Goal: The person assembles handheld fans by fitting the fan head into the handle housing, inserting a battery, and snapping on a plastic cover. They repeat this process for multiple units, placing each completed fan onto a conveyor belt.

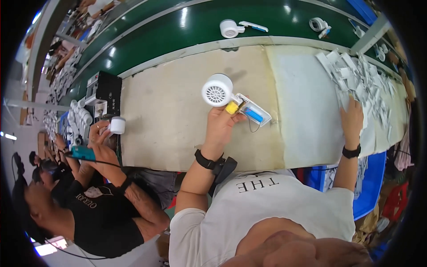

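Observation:
My left hand (220, 128) is closed around a small white handheld fan (216, 91) with a round slotted grille, raised over the middle of the table. Its handle casing (266, 119) is open, showing a blue cylindrical battery (254, 115) and a thin wire hanging below. Yellow material (231, 107) sits at the neck between fan head and handle, just above my fingers. To the right, my right hand (352, 119) reaches to the near edge of a pile of white plastic parts (356, 75). A white plastic piece (344, 101) lies between its thumb and fingers; the fingertips are partly hidden.
A green conveyor belt (178, 24) carries more fans (229, 29) beyond the beige worktable (164, 111). A black device (109, 93) stands at the left end. There a co-worker (98, 209) holds a white part and a teal tool. A blue bin (373, 187) sits at lower right.

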### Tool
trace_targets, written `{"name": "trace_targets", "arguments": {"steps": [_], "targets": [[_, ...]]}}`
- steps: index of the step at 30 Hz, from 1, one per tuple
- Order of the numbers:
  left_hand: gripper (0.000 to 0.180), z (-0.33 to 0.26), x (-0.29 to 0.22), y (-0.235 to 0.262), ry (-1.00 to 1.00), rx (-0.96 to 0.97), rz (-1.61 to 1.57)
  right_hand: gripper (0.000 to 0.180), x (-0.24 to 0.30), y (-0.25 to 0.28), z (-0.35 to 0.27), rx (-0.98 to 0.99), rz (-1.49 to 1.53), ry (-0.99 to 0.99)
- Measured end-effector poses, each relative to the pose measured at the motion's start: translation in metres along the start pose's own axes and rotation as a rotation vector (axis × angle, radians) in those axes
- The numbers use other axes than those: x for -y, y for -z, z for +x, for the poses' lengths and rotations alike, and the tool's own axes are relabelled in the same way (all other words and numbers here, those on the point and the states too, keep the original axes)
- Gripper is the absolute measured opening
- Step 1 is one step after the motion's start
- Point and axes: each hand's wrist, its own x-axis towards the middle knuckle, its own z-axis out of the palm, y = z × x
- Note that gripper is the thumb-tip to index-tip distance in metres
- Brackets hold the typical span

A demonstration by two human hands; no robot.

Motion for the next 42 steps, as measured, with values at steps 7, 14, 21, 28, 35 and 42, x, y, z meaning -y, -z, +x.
{"name": "trace_targets", "arguments": {"steps": [7,14,21,28,35,42], "targets": [[0.027,-0.001,0.016,-0.011,-0.156,-0.154,0.007,0.05,0.121,0.046,0.0,0.119,1.061,0.403],[0.029,-0.008,0.017,-0.022,-0.27,-0.19,0.048,0.059,0.202,0.077,-0.006,0.039,1.049,0.949],[0.032,-0.014,0.014,-0.023,-0.349,-0.163,0.09,0.053,0.206,0.07,-0.011,-0.066,0.958,1.014],[0.025,-0.016,0.018,-0.018,-0.386,-0.175,0.248,0.058,0.203,0.079,-0.006,0.361,1.1,0.897],[0.027,-0.01,0.014,-0.019,-0.359,-0.199,0.059,0.067,0.202,0.074,-0.001,0.678,1.663,0.43],[0.028,-0.01,0.016,-0.022,-0.32,-0.21,-0.011,0.065,0.207,0.088,-0.011,0.081,0.871,0.78]]}}
